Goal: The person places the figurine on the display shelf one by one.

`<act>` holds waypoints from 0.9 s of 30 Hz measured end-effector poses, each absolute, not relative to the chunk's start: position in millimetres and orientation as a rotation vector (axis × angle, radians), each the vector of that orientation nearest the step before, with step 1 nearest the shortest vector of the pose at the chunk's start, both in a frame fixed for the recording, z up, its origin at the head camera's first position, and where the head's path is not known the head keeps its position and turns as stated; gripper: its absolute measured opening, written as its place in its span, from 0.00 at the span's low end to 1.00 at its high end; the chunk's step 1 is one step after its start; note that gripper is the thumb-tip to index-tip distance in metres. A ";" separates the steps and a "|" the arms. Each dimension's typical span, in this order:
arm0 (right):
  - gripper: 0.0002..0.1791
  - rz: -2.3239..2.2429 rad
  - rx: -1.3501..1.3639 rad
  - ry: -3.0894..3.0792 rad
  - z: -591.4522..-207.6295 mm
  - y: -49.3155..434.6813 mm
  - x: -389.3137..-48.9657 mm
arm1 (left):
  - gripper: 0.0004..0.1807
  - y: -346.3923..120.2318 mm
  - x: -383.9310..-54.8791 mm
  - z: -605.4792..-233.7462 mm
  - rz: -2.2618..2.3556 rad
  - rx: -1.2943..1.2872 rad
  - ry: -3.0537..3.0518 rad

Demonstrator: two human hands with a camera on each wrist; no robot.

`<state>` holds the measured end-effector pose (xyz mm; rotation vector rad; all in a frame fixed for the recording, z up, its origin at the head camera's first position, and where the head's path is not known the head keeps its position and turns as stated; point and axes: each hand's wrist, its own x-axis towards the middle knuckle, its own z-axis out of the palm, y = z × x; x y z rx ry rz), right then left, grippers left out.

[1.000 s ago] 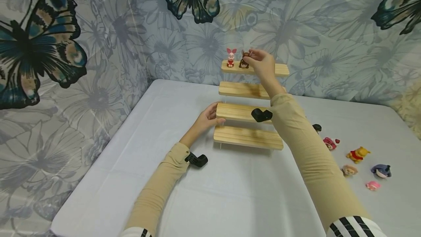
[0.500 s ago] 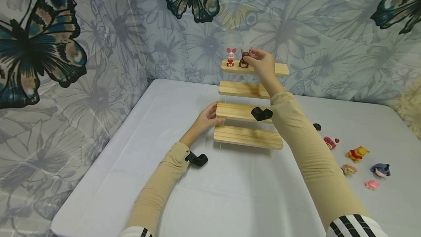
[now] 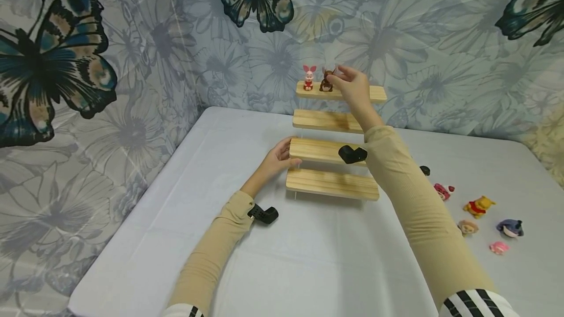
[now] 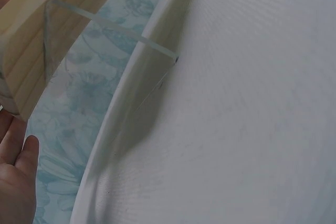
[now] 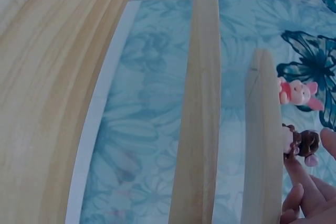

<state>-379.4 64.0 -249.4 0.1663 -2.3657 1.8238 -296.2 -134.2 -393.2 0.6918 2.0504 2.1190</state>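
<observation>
A tiered display shelf (image 3: 332, 183) with several wooden boards on clear supports stands on the table. My left hand (image 3: 276, 159) grips the left end of its second board from the bottom, thumb in front; the left wrist view shows fingers (image 4: 13, 145) below a board's end. On the top board (image 3: 374, 93), my right hand (image 3: 352, 87) pinches a small brown figurine (image 3: 326, 81) with large ears. In the right wrist view, fingers (image 5: 296, 174) lie against that figurine (image 5: 304, 142) at the board. To its left sits a pink-eared piglet figurine (image 3: 308, 78) in red.
Several more figurines lie on the table's right side: a yellow bear (image 3: 479, 206) in red, a blue-grey donkey (image 3: 510, 228), a pink piece (image 3: 499, 248), a tan one (image 3: 468, 228) and a dark pink one (image 3: 442, 191). A patterned wall cloth (image 3: 273, 67) hangs close behind the shelf.
My right hand has shifted very slightly to the right at the brown figurine. The left hand and shelf look the same as before.
</observation>
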 end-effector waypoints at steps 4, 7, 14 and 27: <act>0.31 1.837 0.188 -2.358 -249.9 65.3 -378.2 | 0.36 -133.2 -292.5 -391.0 2.107 0.690 2.072; 0.30 1.857 0.193 -2.349 -250.2 66.2 -377.6 | 0.36 -132.3 -292.2 -391.8 2.107 0.686 2.070; 0.26 1.971 0.159 -2.236 -249.8 67.8 -377.9 | 0.37 -131.5 -292.4 -391.0 2.108 0.688 2.061; 0.26 2.005 0.159 -2.199 -251.2 76.8 -375.2 | 0.37 -131.2 -293.0 -391.1 2.108 0.696 2.057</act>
